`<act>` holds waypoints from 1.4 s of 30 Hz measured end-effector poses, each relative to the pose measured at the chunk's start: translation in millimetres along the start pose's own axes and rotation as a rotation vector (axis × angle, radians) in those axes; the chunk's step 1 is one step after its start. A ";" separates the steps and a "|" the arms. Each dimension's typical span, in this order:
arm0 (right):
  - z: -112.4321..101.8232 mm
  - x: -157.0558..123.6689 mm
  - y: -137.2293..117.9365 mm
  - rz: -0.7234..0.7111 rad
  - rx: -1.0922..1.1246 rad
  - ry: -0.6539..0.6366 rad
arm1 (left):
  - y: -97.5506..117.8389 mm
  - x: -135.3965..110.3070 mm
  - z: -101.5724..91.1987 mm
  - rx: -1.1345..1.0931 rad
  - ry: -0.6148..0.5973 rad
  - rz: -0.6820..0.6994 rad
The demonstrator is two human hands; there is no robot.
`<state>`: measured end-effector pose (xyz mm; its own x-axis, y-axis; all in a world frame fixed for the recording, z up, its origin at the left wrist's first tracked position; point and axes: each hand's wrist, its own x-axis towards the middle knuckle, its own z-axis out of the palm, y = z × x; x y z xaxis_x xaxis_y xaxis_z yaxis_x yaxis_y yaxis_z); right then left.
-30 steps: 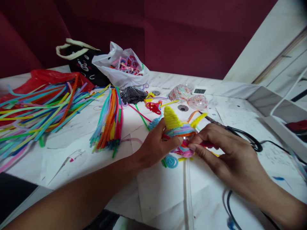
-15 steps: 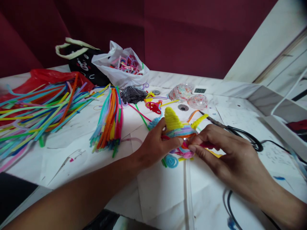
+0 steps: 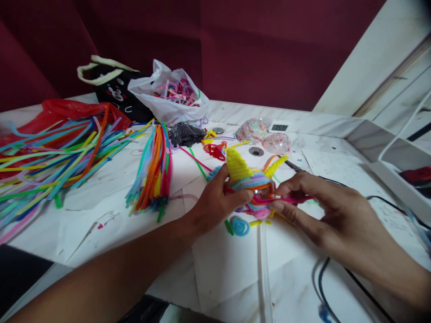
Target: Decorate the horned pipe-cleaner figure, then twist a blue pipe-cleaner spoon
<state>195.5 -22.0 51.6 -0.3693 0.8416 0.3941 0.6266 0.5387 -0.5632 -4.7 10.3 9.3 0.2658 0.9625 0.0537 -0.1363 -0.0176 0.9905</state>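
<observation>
Two hands close on one piece above the table (image 3: 229, 269): our left hand (image 3: 210, 204) grips the pipe-cleaner figure (image 3: 251, 181) from its left, while our right hand (image 3: 323, 208) pinches a pink stem (image 3: 289, 198) running sideways out of the figure, which lies between them, nearer the left.

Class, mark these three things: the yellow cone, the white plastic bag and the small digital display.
yellow cone (image 3: 236, 165), head view, its wound side.
white plastic bag (image 3: 175, 112), head view, its front wall.
digital display (image 3: 279, 127), head view, its screen.
</observation>
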 end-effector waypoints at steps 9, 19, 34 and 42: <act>-6.8 2.9 2.7 0.079 -0.016 -0.039 | 0.9 -0.7 1.6 -0.072 -0.004 0.004; 1.3 5.3 3.9 0.093 -0.001 -0.004 | -2.1 1.3 -0.3 -0.014 0.006 0.007; 7.0 7.9 10.5 0.171 0.106 -0.007 | -11.5 4.6 -1.3 -0.059 0.017 0.041; 12.5 8.1 16.5 0.163 0.103 0.017 | -9.9 5.4 -0.9 -0.034 -0.001 0.012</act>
<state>194.2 -5.9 36.5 -0.2565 0.9177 0.3033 0.6030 0.3972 -0.6918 -2.7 15.9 -0.3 0.2653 0.9619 0.0654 -0.1717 -0.0196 0.9850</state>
